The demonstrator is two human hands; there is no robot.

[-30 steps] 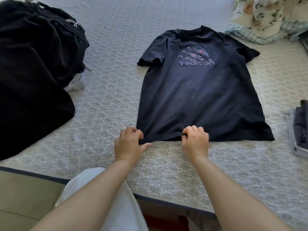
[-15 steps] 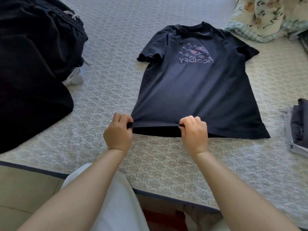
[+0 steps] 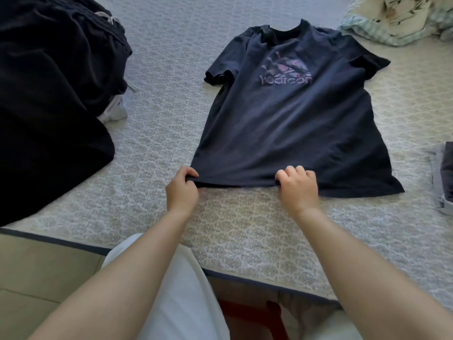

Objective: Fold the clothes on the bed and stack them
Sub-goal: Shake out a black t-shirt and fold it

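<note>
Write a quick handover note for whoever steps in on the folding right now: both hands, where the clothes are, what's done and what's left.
Left hand: pinches the near hem of the dark T-shirt at its left corner.
Right hand: pinches the same hem further right.
T-shirt: spread print-up on the bed, collar away, near hem slightly raised.
Pile of dark clothes: unfolded, far left.
Folded clothes: at the right edge, partly out of view.
Done: shirt laid out, hem gripped.
Left: fold this shirt, stack it, then probably the dark pile.
</note>
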